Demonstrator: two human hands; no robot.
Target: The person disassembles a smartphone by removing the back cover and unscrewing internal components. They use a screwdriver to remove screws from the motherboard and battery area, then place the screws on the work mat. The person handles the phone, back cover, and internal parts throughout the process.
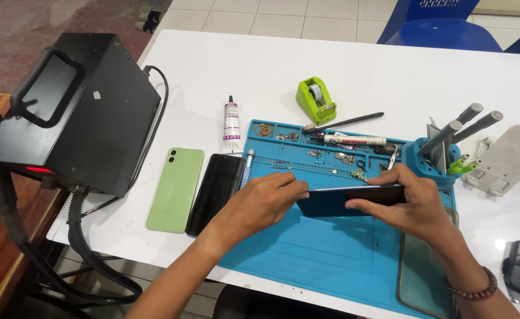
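Nearest, at the desk's (390, 77) front edge, a clear glass panel (422, 277) lying partly on the blue work mat (325, 248), close by the right wrist with its bead bracelet (475, 289). Just beyond, both hands up over the mat: left hand (260, 204) with its grip pinched on the near end of a dark phone (354, 195), fingertips pressed at the seam; right hand (404, 204) clenched over the far end, steadying it on edge, tilted, above the mat. Looks risky here, by judgement: thin edge, tight pinch, so a slip or too much prying force could crack the panel or send the phone down onto the mat. To the left, flat on the desk, a green phone (175, 189) and a black phone (216, 192) side by side, touching or nearly so. Further back, small loose parts (345, 159) in the mat's trays, easily knocked by a sudden jerk; a marker pen (354, 140); a blue tool holder (431, 159) with grey handles. Then a glue tube (231, 125), a green tape dispenser (317, 100), and far left the black heat station (74, 112).
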